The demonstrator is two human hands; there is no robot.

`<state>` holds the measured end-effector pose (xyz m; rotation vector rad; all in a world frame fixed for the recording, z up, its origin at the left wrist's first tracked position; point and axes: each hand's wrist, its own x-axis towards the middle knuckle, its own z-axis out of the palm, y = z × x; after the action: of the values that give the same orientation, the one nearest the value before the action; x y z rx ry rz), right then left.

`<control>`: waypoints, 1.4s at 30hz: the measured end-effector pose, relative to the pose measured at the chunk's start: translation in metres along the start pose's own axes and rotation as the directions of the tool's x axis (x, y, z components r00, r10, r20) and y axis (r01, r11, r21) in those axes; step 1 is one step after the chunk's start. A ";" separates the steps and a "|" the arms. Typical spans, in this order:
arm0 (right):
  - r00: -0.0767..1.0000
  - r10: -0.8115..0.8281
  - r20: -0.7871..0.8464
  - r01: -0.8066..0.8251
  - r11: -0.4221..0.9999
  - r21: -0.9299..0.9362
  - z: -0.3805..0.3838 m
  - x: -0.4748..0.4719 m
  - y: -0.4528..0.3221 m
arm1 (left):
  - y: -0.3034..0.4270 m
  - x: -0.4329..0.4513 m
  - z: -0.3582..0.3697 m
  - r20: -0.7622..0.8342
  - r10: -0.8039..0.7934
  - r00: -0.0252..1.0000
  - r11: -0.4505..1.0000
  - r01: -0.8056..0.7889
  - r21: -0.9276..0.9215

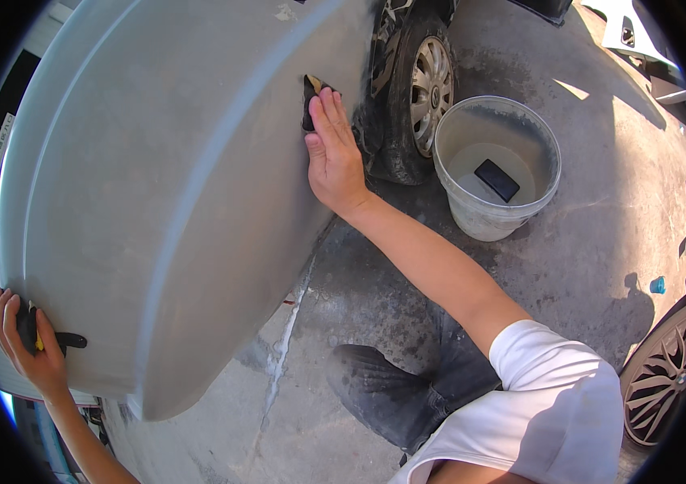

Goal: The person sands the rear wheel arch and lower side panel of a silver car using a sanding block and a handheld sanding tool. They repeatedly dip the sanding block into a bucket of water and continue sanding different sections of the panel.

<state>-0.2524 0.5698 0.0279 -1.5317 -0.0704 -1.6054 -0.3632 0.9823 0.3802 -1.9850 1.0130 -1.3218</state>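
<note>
A grey car door panel [197,199] with a lighter blue-grey crease fills the left and middle. My right hand [335,148] presses a folded sheet of dark sandpaper [309,103], tan on its back, flat to the panel near the wheel. At the lower left, my left hand [31,345] rests over the panel's upper edge and holds a black object [27,327] with a yellow part between thumb and fingers; its kind is unclear. Beside it a black strip [73,340], perhaps part of a handle, lies against the panel.
A translucent plastic bucket [485,218] with cloudy water and a black block [497,179] stands on the concrete floor beside the car wheel [430,97]. A loose alloy wheel [666,375] is at the lower right, near a small blue cup [657,285]. A white car part [633,30] is at the upper right.
</note>
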 end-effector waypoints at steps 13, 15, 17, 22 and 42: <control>0.557 0.830 0.016 -0.800 0.532 0.279 -0.045 0.136 0.092 | 0.016 0.010 -0.001 -0.018 -0.007 1.000 1.000 0.008 0.028; 0.447 0.894 0.028 -0.810 0.391 0.436 -0.043 0.141 0.099 | 0.025 0.013 -0.004 -0.001 -0.067 0.998 0.996 0.067 0.061; 0.399 0.917 0.025 -0.807 0.338 0.485 -0.043 0.147 0.106 | 0.034 0.018 -0.006 -0.010 -0.083 0.997 0.995 0.083 0.063; 0.413 0.910 -0.043 -0.774 0.375 0.510 -0.057 0.159 0.078 | 0.040 0.042 -0.002 -0.100 -0.164 0.981 0.984 0.170 0.056; 0.701 -0.605 0.377 0.513 0.795 0.323 0.009 -0.015 -0.223 | 0.058 0.067 0.008 -0.345 -0.248 0.905 0.965 0.263 -0.004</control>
<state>-0.3838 0.7172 0.1320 -1.8085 -1.0355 -1.5677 -0.3565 0.8949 0.3670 -1.9448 0.8826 -1.8683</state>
